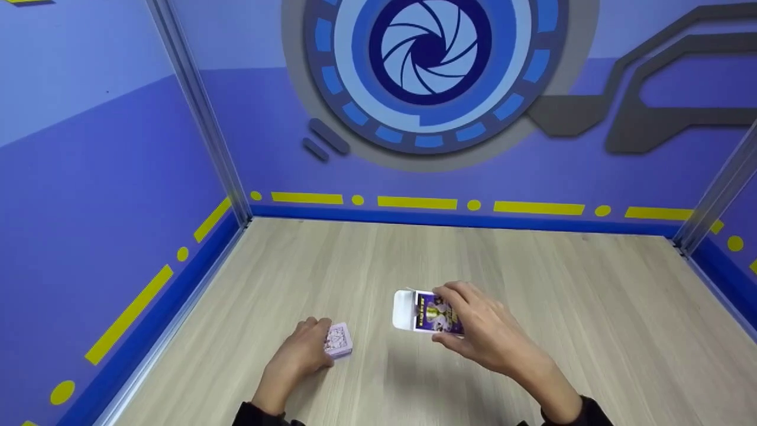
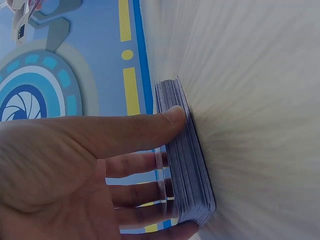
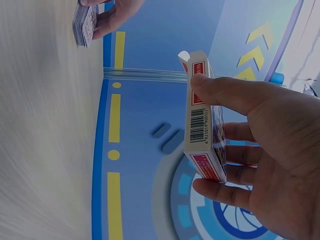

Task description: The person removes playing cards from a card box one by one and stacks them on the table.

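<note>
My left hand [image 1: 304, 348] grips a deck of playing cards [image 1: 339, 340] by its sides, low over the table. In the left wrist view the thumb lies along one edge of the stacked cards [image 2: 187, 160] and the fingers wrap the far side. To the right, my right hand [image 1: 494, 331] holds a card box [image 1: 436, 312] above the table. The box has a purple front with a gold trophy picture, and its white flap [image 1: 403, 309] stands open towards the left. A barcode [image 3: 198, 126] shows on the box's narrow side in the right wrist view, beside the thumb.
A pale wood-grain table [image 1: 366, 254] lies beneath both hands. Blue and purple printed panels [image 1: 254, 136] wall it at the back and on both sides, with metal posts [image 1: 204, 112] at the corners.
</note>
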Demonstrator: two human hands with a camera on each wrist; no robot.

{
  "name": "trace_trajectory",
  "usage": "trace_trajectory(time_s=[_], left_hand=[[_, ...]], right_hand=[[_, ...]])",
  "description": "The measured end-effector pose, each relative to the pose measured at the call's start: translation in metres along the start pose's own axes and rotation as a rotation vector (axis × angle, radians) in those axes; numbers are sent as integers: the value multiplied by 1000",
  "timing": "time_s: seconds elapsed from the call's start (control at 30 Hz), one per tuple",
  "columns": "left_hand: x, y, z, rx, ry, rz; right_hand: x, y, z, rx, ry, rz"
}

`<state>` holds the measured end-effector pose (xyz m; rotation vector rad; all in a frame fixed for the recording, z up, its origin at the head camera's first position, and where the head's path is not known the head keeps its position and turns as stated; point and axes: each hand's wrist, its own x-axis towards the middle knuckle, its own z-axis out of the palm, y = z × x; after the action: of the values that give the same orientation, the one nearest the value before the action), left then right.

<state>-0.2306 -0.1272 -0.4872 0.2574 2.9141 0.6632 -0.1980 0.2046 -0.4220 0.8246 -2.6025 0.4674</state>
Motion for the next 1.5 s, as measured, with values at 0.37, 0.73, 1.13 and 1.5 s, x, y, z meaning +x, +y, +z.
trace_trajectory(time_s=[0.37, 0.73, 1.13, 1.5], left_hand=[[-2, -1, 1, 32, 22, 40], [-2, -1, -1, 9, -19, 39], [-6, 11, -16, -72, 89, 156], [-24, 74, -14, -423, 307, 512]], right_hand=[[0, -1, 0, 11, -24, 18], [0, 1, 1, -5, -17, -5], [0, 4, 7, 1, -47, -8], [1, 0, 14, 57, -111, 29]])
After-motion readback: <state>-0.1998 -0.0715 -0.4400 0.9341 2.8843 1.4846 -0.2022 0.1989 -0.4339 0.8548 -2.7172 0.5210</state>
